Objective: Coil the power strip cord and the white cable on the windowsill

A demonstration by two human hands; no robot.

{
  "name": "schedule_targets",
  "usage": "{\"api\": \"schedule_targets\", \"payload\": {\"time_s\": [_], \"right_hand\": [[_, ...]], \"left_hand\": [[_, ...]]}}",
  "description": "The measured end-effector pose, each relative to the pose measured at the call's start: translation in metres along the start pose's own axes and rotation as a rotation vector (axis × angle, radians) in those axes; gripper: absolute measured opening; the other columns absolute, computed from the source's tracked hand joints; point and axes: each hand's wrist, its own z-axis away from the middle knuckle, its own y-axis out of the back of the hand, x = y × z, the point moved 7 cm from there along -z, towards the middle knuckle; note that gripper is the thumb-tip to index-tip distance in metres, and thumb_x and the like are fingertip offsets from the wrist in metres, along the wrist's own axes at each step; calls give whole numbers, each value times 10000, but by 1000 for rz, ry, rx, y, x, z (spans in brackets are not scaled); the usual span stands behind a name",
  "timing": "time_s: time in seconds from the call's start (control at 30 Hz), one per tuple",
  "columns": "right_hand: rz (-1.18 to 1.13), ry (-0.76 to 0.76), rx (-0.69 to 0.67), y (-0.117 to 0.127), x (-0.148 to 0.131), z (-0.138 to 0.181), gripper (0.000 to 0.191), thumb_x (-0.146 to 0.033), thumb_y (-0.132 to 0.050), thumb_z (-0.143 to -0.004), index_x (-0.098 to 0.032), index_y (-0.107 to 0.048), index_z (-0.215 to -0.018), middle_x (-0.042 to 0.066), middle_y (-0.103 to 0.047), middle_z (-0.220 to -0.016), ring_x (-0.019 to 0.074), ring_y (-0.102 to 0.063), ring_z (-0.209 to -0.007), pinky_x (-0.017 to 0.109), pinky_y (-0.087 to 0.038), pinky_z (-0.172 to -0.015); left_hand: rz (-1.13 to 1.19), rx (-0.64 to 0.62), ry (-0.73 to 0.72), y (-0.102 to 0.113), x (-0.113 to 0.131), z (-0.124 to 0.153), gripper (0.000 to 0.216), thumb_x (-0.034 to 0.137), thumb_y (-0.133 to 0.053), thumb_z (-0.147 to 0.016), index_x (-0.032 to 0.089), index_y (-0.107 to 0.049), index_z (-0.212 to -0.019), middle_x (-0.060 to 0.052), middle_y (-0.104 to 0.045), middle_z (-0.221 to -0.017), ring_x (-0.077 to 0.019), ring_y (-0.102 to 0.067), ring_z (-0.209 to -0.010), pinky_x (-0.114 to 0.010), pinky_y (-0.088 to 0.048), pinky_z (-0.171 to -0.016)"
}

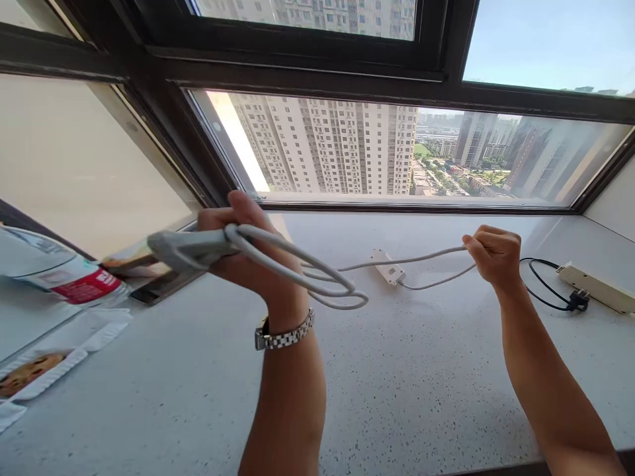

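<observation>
My left hand (243, 241), with a metal watch on the wrist, is closed around a grey-white power strip (186, 249) and loops of its white cable (317, 277), held above a white speckled windowsill counter (397, 370). My right hand (491, 254) is closed on the same cable further along, holding it taut above the counter. A small white plug or adapter block (389, 266) on the cable rests on the counter between my hands.
A second beige power strip (598, 289) with a black cord and plug (575, 301) lies at the far right. On the left lie a red-and-white packet (84, 284), a dark phone-like slab (159, 287) and a white tray holding a cookie (30, 373). The window frame (397, 205) runs behind.
</observation>
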Motion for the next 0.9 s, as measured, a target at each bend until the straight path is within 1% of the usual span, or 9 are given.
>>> {"api": "schedule_targets", "payload": {"time_s": [0.07,0.1,0.2,0.33,0.47,0.57,0.7,0.83,0.9], "right_hand": [[-7,178,55,19,-36,-1,475,-374,-585,-814,-189,-444,-399,-15,-391,-427,86,-347,-393,268,-255,-412],[-54,260,90,25,-52,1,448,-374,-580,-817,-194,-480,-419,-18,-404,-416,85,-352,-373,265,-258,-392],[-260,414,224,32,-84,10,414,-430,-524,-848,-206,-571,-503,-18,-438,-407,96,-390,-332,258,-289,-344],[-438,218,426,18,-81,13,462,-452,-439,-890,-194,-547,-523,-14,-429,-432,98,-399,-326,249,-270,-315],[-684,-99,495,-7,-57,11,453,-478,-407,-880,-195,-485,-535,-29,-377,-484,81,-394,-359,226,-264,-332],[-952,-319,461,-25,-36,9,438,-530,-428,-837,-200,-472,-553,-30,-376,-524,96,-445,-432,222,-325,-378],[-1183,-529,418,-32,-13,7,412,-565,-457,-802,-206,-496,-603,-21,-444,-578,118,-514,-543,252,-437,-497],[-1043,-512,319,-26,-2,1,398,-578,-436,-821,-216,-569,-723,6,-567,-760,138,-590,-751,280,-487,-668],[-863,-423,175,-29,-2,-3,402,-602,-449,-824,-229,-595,-848,13,-599,-871,146,-600,-845,290,-485,-737]], "left_hand": [[-236,13,-195,-10,6,12,396,408,-592,-824,223,-351,-572,38,-337,-544,-118,-360,-534,-290,-326,-532],[-320,-58,-252,-20,6,20,354,367,-600,-822,217,-391,-578,43,-372,-533,-108,-359,-510,-285,-329,-520],[-343,-443,-235,-58,-9,50,289,341,-629,-801,192,-448,-631,69,-404,-499,-71,-349,-440,-239,-315,-454],[-225,-847,-198,-97,-13,102,230,348,-650,-777,180,-502,-725,83,-408,-500,-56,-377,-443,-191,-314,-452],[-167,-1079,-189,-119,-7,145,84,248,-594,-777,190,-543,-811,84,-424,-516,-57,-332,-453,-183,-293,-470],[-169,-1132,-169,-123,-10,162,175,168,-566,-743,195,-556,-916,83,-445,-530,-62,-324,-450,-190,-268,-463],[-13,-1071,-167,-122,-14,166,189,227,-610,-772,185,-561,-949,50,-481,-626,-74,-393,-510,-198,-331,-495],[150,-939,-222,-118,-7,155,193,313,-655,-800,196,-606,-946,-7,-520,-807,-98,-501,-659,-230,-434,-603],[177,-859,-212,-116,-4,146,202,347,-672,-788,201,-616,-917,-34,-531,-910,-122,-542,-770,-274,-473,-696]]}}
